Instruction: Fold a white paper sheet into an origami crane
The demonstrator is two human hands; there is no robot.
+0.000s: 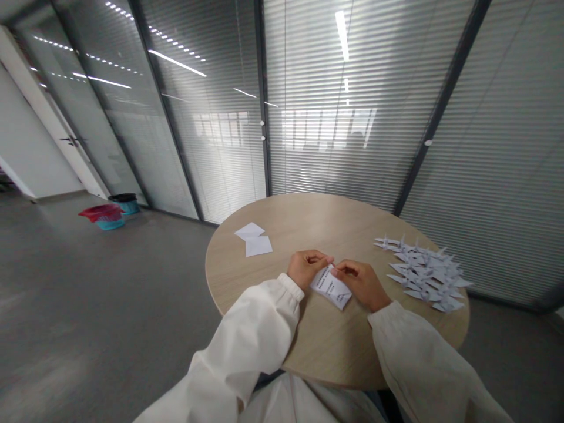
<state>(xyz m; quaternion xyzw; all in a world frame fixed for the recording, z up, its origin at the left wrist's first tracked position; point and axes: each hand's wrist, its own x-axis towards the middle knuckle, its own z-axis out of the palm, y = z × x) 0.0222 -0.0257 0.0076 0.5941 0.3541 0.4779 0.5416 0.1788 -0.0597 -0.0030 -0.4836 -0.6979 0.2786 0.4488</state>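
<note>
A small folded sheet of paper (331, 289) with printed text lies between my hands over the round table. My left hand (307, 267) pinches its upper left edge, with thumb and fingers closed together. At the top corner my right hand (359, 281) grips the same paper, its fingertips close to those of the left. The lower end of the paper points toward me and rests on or just over the tabletop; I cannot tell which. The fingertips partly hide its top edge.
Many folded paper cranes (427, 273) are grouped at the table's right side. Two white paper sheets (258, 245) lie overlapping at the left. The round wooden table (317, 217) stands near a glass partition with blinds (335, 158). Bins, one a red-lined bin (106, 216), stand on the floor.
</note>
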